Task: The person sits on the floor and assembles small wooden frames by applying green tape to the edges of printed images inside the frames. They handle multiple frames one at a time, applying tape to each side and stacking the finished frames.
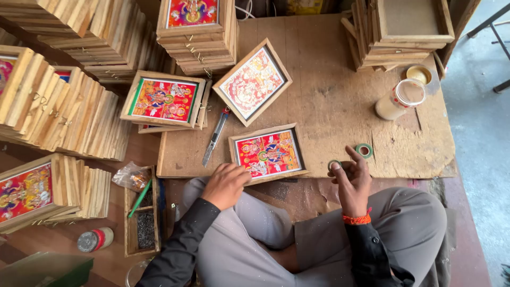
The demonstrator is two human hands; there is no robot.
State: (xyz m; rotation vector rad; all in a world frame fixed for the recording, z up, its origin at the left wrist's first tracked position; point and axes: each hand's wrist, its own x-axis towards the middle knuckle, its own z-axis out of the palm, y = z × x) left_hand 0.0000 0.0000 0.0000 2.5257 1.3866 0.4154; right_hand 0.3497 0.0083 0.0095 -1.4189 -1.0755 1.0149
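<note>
Seated worker at a low wooden board (340,106), seen from above. The left hand (226,185) rests curled, knuckles up, on the lower-left corner of a small wooden picture frame (268,153) holding a red devotional print; the fingers are folded loosely onto the frame edge rather than clamped round it. The right hand (350,178) is raised at about 3 o'clock from that frame, fingers half closed, pinching a small ring-shaped piece (334,165) at the fingertips — whether it is tape or a fitting cannot be told. A green tape roll (364,150) lies on the board just beyond the right hand, at 1 o'clock from it.

A utility knife (215,136) lies at 10 o'clock from the held frame, well clear of both hands. Two more framed prints (252,82) sit toward 12 o'clock, and a glue jar (399,99) lies tipped on its side at 2 o'clock with its lid (418,74) beside it. Stacks of finished frames (69,111) fill the left side.

For good work here, the left hand's downward pressure looks like the key — it should pin the frame flat so it cannot skate on the board while the right hand brings the small piece squarely to the frame's edge.
</note>
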